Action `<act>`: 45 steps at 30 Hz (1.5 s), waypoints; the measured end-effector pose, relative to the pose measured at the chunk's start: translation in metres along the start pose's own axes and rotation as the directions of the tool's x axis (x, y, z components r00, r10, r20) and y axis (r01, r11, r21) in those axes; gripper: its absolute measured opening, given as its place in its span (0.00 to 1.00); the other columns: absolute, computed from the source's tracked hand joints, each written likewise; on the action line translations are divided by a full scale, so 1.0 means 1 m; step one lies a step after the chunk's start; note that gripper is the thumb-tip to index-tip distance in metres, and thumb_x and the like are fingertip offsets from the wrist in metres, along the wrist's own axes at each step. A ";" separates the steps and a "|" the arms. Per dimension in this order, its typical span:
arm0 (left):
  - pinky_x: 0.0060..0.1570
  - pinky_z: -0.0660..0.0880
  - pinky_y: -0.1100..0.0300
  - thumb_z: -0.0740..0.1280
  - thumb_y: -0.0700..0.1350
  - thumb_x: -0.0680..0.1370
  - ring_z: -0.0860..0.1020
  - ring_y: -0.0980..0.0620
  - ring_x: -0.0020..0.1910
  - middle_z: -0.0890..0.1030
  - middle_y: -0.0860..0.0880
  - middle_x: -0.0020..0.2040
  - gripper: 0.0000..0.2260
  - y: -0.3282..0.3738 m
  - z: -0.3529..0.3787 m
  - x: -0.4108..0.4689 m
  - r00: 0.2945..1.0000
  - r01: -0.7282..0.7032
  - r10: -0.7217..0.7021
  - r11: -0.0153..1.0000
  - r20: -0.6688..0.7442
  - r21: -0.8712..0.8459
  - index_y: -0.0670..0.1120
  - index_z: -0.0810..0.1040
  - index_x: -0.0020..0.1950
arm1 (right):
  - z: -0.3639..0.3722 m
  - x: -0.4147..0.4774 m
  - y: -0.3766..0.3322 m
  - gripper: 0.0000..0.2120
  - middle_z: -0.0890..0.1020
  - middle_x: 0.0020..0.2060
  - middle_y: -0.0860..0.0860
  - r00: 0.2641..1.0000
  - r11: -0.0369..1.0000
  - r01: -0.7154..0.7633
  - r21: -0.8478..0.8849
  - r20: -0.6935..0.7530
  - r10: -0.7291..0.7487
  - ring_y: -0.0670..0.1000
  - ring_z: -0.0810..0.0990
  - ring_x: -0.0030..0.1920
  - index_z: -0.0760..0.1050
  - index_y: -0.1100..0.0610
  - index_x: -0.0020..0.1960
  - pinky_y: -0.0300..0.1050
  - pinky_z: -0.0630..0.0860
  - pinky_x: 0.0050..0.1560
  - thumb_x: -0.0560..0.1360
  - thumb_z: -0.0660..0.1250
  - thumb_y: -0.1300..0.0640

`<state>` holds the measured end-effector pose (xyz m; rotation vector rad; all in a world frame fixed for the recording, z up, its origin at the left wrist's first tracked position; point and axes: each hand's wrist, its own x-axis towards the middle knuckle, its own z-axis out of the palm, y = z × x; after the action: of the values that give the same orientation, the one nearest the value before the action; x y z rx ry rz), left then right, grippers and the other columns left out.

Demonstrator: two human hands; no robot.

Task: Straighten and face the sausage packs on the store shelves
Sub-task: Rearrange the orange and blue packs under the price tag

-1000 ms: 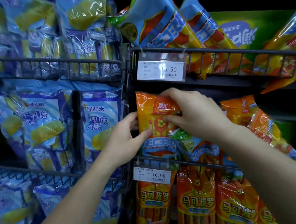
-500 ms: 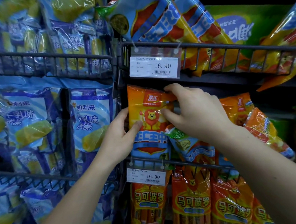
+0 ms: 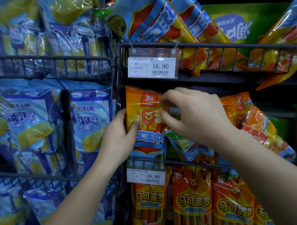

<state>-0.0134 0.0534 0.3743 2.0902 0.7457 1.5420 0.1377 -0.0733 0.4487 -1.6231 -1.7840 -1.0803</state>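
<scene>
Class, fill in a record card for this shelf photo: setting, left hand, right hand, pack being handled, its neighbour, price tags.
Setting: store wire shelves stocked with sausage packs
Left hand: grips the orange lion pack at its left edge, thumb on its front
Right hand: pinches the same pack's upper right edge
Pack state: upright, front facing out
Neighbour: blue and green pack on its right, tilted
Price tags: upper tag and lower tag both read 16.90

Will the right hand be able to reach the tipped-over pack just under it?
Probably yes. The right hand is right above the tipped pack with nothing between them, but it pinches the lion pack, so it must let go first.
</scene>
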 end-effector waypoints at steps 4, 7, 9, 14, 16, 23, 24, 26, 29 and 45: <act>0.45 0.74 0.69 0.68 0.46 0.79 0.78 0.66 0.49 0.78 0.61 0.50 0.15 0.001 0.002 -0.008 0.999 0.022 -0.022 1.000 -0.041 -0.009 0.56 0.68 0.63 | -0.007 -0.008 0.004 0.23 0.80 0.51 0.44 0.991 0.996 0.063 -0.055 0.122 -0.056 0.50 0.81 0.43 0.77 0.46 0.57 0.41 0.69 0.30 0.75 0.54 0.33; 0.52 0.77 0.58 0.70 0.46 0.78 0.78 0.62 0.53 0.78 0.58 0.53 0.18 0.001 0.004 -0.015 0.999 0.017 -0.016 1.000 -0.042 0.021 0.59 0.65 0.61 | -0.017 -0.013 0.006 0.32 0.79 0.50 0.43 0.968 0.988 0.097 -0.124 0.242 -0.065 0.47 0.80 0.43 0.74 0.43 0.59 0.42 0.73 0.32 0.71 0.47 0.23; 0.56 0.77 0.52 0.71 0.47 0.77 0.77 0.56 0.57 0.78 0.55 0.57 0.19 0.000 0.005 -0.019 0.999 0.021 -0.019 0.999 -0.050 0.046 0.58 0.66 0.63 | -0.025 -0.015 0.006 0.37 0.79 0.51 0.42 0.932 0.977 0.106 -0.183 0.360 -0.034 0.47 0.80 0.48 0.70 0.41 0.62 0.43 0.75 0.40 0.66 0.48 0.19; 0.63 0.73 0.49 0.71 0.48 0.76 0.74 0.52 0.62 0.73 0.52 0.61 0.24 0.008 0.005 -0.029 0.992 0.032 -0.022 0.997 -0.125 0.075 0.49 0.67 0.70 | -0.031 -0.013 0.004 0.35 0.78 0.56 0.43 0.821 0.952 0.155 -0.263 0.570 0.024 0.53 0.76 0.59 0.67 0.43 0.66 0.50 0.74 0.53 0.65 0.71 0.30; 0.63 0.73 0.52 0.71 0.47 0.77 0.73 0.53 0.62 0.72 0.51 0.61 0.24 0.011 0.003 -0.033 0.989 0.009 0.005 0.996 -0.149 0.090 0.47 0.67 0.70 | -0.034 -0.011 0.002 0.31 0.78 0.54 0.43 0.806 0.953 0.150 -0.263 0.591 0.036 0.53 0.77 0.58 0.68 0.45 0.64 0.49 0.73 0.49 0.67 0.74 0.35; 0.54 0.66 0.71 0.71 0.46 0.77 0.70 0.59 0.61 0.70 0.53 0.62 0.24 0.015 0.004 -0.045 0.992 -0.008 0.024 0.991 -0.123 0.133 0.47 0.67 0.70 | -0.038 -0.009 0.009 0.29 0.80 0.48 0.43 0.844 0.972 0.030 -0.235 0.527 0.101 0.52 0.80 0.51 0.71 0.43 0.60 0.42 0.68 0.34 0.65 0.76 0.36; 0.52 0.65 0.75 0.70 0.46 0.77 0.69 0.60 0.61 0.70 0.53 0.62 0.24 0.015 0.005 -0.046 0.992 -0.011 0.027 0.991 -0.120 0.132 0.47 0.67 0.70 | -0.040 -0.009 0.010 0.29 0.80 0.47 0.43 0.860 0.974 -0.008 -0.228 0.495 0.123 0.53 0.80 0.51 0.71 0.42 0.61 0.43 0.66 0.33 0.64 0.76 0.35; 0.48 0.65 0.79 0.70 0.45 0.77 0.69 0.60 0.61 0.69 0.53 0.62 0.23 0.017 0.006 -0.047 0.990 -0.026 0.044 0.990 -0.133 0.139 0.48 0.68 0.69 | -0.044 -0.008 0.011 0.29 0.79 0.46 0.44 0.892 0.976 -0.095 -0.198 0.417 0.172 0.54 0.79 0.49 0.72 0.41 0.59 0.44 0.65 0.34 0.63 0.76 0.34; 0.51 0.63 0.75 0.71 0.45 0.76 0.69 0.57 0.62 0.69 0.52 0.62 0.21 0.020 0.008 -0.049 0.984 -0.055 0.081 0.987 -0.162 0.154 0.47 0.69 0.68 | -0.050 -0.008 0.015 0.27 0.80 0.45 0.44 0.921 0.973 -0.204 -0.110 0.315 0.229 0.53 0.78 0.49 0.74 0.43 0.56 0.46 0.66 0.36 0.63 0.76 0.34; 0.46 0.75 0.69 0.72 0.55 0.72 0.76 0.61 0.51 0.77 0.58 0.51 0.16 0.044 0.036 -0.059 0.999 0.026 -0.023 0.991 0.025 -0.128 0.55 0.75 0.58 | -0.075 -0.050 0.060 0.22 0.85 0.38 0.45 0.825 0.695 -0.504 0.513 0.048 0.563 0.48 0.85 0.40 0.81 0.51 0.44 0.56 0.82 0.40 0.57 0.81 0.40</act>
<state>0.0148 -0.0197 0.3487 1.9952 0.6441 1.5085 0.1935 -0.1649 0.4647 -1.5489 -1.2340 -0.3696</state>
